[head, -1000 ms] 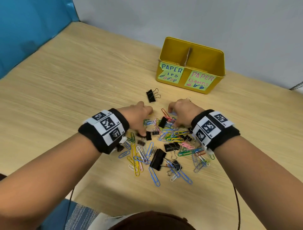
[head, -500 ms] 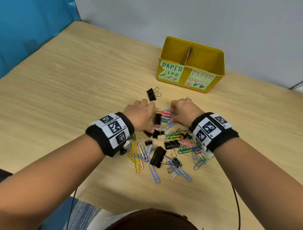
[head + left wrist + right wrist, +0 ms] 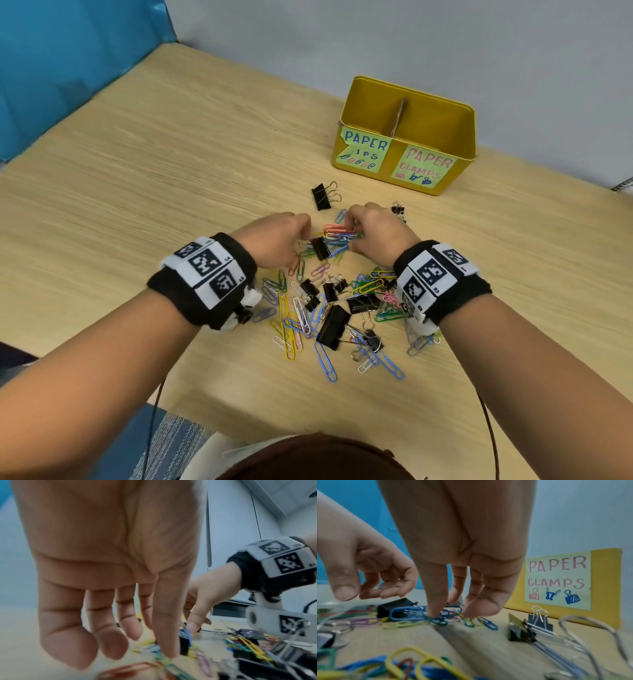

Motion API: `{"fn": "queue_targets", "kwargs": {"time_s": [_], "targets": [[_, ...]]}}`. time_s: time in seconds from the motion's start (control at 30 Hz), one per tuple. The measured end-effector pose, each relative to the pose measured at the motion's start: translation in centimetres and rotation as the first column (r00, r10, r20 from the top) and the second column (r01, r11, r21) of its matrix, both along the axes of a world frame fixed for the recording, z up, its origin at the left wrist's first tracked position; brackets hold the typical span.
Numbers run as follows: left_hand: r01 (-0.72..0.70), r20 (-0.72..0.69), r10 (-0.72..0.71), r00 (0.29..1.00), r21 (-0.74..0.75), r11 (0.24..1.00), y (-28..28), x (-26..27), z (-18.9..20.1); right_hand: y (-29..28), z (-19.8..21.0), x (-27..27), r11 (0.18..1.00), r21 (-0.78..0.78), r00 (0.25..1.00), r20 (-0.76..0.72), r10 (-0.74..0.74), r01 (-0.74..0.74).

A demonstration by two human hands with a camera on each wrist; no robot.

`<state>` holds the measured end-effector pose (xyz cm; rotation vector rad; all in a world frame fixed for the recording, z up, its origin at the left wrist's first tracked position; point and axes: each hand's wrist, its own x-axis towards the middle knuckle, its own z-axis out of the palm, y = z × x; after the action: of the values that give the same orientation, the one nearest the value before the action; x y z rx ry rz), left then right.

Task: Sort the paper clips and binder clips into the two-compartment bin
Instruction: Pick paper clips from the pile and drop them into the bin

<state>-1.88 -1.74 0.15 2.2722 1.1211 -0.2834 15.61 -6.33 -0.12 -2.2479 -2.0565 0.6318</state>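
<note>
Near my fingertips lies a bunch of coloured paper clips point(image 3: 337, 233) point(image 3: 412, 614) with a small black binder clip point(image 3: 320, 248) point(image 3: 393, 607) among them. My right hand point(image 3: 363, 233) point(image 3: 453, 601) points down, thumb and fingertips pinching the right end of this bunch on the table. My left hand point(image 3: 291, 236) point(image 3: 125, 615) hovers at the bunch's left end, fingers loose, the thumb tip touching clips and gripping nothing. The main pile of paper clips and binder clips point(image 3: 329, 308) lies between my wrists. The yellow two-compartment bin point(image 3: 411, 90) point(image 3: 604, 588) stands beyond, labelled for paper clips on the left and "PAPER CLAMPS" on the right.
A lone black binder clip point(image 3: 321, 197) lies between my hands and the bin. A smaller binder clip point(image 3: 398, 209) point(image 3: 539, 622) sits just right of my right hand. A blue panel point(image 3: 68, 68) borders the table on the left, a grey wall behind the bin.
Both hands have moved forward from the main pile toward the bin, drawing a bunch of paper clips and one black binder clip along with them.
</note>
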Motion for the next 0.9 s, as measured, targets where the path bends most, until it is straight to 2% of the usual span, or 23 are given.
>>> {"fn": "queue_targets", "kwargs": {"time_s": [0.1,0.17,0.23,0.37,0.5,0.6,0.67,0.77,0.9], "targets": [[-0.041,-0.128,0.025,0.991,-0.12,0.992,-0.1,-2.4,0.6,-0.1,0.5,-1.2,0.993,0.119,0.996,-0.093,0.004,0.007],[-0.034,-0.252,-0.017,0.968,-0.197,0.98,-1.2,-3.1,0.7,-0.2,0.6,-2.3,0.994,0.081,0.986,-0.141,0.091,-0.08],[0.044,-0.311,-0.089,0.946,-0.146,0.988,-2.5,-2.9,0.4,-0.2,0.5,-3.4,0.979,-0.034,0.977,-0.087,0.197,-0.2],[0.097,-0.262,-0.114,0.958,-0.08,0.992,-3.2,-1.6,-0.4,-0.2,0.6,-2.9,0.964,-0.134,0.973,0.004,0.232,-0.229],[-0.039,-0.142,0.013,0.99,-0.184,0.982,-1.6,-0.3,-0.8,-0.6,1.5,-0.8,0.951,-0.279,0.99,-0.077,0.115,-0.132],[-0.071,-0.041,0.069,0.997,-0.061,0.996,-0.4,1.0,-0.4,0.1,2.0,0.6,0.989,-0.148,0.999,-0.036,-0.024,0.018],[-0.068,-0.022,0.069,0.997,0.062,0.996,0.3,1.3,-0.4,0.9,1.6,1.0,0.985,-0.142,0.995,0.03,-0.095,0.098],[-0.064,-0.027,0.067,0.997,0.091,0.994,1.2,1.6,-1.0,1.5,0.7,0.0,0.974,-0.223,0.994,0.105,-0.024,0.047],[-0.075,0.026,0.072,0.997,0.097,0.992,1.5,2.1,-1.4,2.3,1.0,-1.5,0.965,-0.253,0.993,0.066,0.094,-0.074]]}}
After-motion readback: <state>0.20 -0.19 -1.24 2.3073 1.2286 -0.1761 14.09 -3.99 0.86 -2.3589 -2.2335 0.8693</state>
